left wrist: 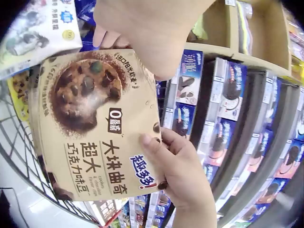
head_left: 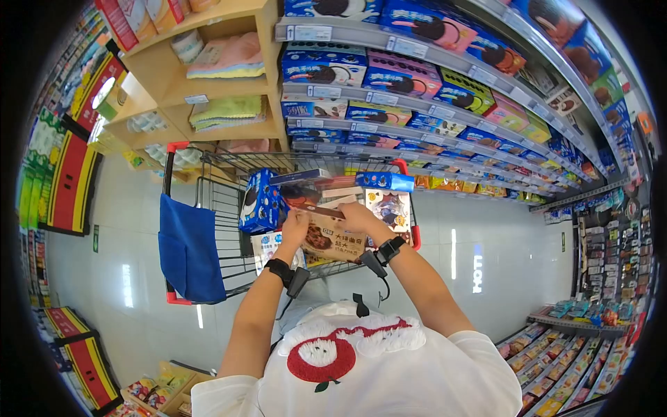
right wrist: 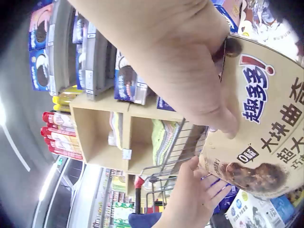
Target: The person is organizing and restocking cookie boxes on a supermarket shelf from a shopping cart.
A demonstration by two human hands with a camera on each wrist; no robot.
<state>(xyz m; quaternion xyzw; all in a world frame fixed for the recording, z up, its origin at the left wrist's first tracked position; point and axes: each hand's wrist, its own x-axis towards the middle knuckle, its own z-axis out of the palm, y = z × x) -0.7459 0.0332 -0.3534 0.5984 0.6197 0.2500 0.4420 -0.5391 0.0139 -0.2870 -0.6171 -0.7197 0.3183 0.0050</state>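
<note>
A beige cookie box (head_left: 333, 235) with a chocolate-chip cookie picture is held over the shopping cart (head_left: 229, 170). My right hand (head_left: 358, 217) grips its edge; in the left wrist view the right thumb (left wrist: 154, 147) lies on the printed front, with the other fingers hidden behind. My left hand (head_left: 297, 226) is at the opposite end of the box. Seen from the right wrist, the left fingers (right wrist: 216, 189) are extended by the box's lower edge, and the thumb stands up beside its corner. A blue Oreo box (head_left: 260, 201) stands in the cart near the left hand.
Other packages lie in the cart, including a white illustrated box (head_left: 389, 208) and a small blue box (head_left: 384, 181). A blue cloth (head_left: 191, 250) hangs over the cart handle. Shelves of biscuit boxes (head_left: 399, 73) rise ahead, beside a wooden shelf unit (head_left: 208, 90) with folded towels.
</note>
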